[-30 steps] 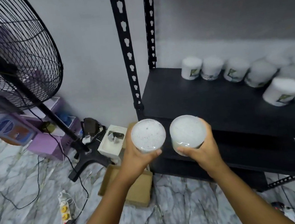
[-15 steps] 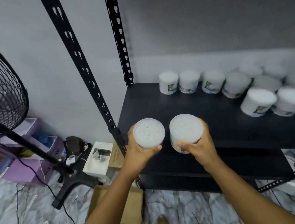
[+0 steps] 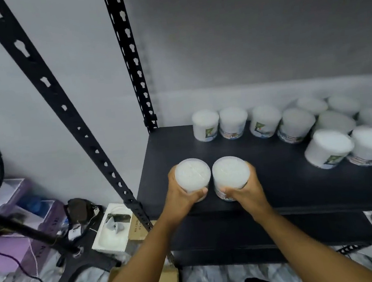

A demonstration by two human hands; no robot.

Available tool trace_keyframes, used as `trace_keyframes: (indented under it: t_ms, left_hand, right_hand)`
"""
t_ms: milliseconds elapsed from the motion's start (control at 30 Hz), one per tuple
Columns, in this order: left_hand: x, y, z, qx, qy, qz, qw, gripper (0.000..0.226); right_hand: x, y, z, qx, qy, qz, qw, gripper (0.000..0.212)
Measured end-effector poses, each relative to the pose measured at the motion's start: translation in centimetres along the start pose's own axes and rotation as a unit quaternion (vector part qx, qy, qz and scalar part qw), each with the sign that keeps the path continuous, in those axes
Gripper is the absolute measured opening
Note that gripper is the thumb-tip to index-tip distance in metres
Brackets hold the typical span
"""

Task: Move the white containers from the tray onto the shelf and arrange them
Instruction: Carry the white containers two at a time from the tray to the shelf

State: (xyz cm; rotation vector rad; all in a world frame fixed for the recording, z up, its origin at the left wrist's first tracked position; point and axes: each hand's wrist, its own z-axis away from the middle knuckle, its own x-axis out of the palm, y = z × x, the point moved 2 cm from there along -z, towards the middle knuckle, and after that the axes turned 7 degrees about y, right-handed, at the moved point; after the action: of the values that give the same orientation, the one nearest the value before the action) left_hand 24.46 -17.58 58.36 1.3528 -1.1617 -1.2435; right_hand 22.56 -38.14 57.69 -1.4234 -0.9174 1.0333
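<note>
While each hand (image 3: 182, 197) (image 3: 244, 192) clamps one tub (image 3: 192, 175) (image 3: 230, 173) over the shelf (image 3: 266, 182) front, tubs look rigid, light; grip sidewalls.

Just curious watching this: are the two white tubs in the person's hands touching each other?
Cannot tell. In the head view the left tub and right tub sit rim to rim with only a thin dark line between them, too fine to call contact or gap.

Container labels (image 3: 209, 133): txt unreadable
</note>
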Motion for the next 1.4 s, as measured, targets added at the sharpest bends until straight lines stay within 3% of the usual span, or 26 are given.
trace_keyframes:
  t_ms: [667,1067,1400]
  left_hand:
    - [2.0,-0.9,-9.1,-0.004,0.0,-0.034,0.999,0.092]
    - [2.2,-0.7,-12.6,-0.013,-0.003,-0.058,0.998,0.086]
    - [2.3,-1.0,-14.3,-0.013,-0.005,-0.072,0.997,0.089]
  right_hand:
    - [1.6,0.5,-10.3,-0.026,0.005,0.027,0.999,0.094]
    - [2.5,0.1,-13.8,-0.046,0.018,0.045,0.998,0.075]
    - [2.6,0.1,-14.9,-0.044,0.011,0.038,0.998,0.08]
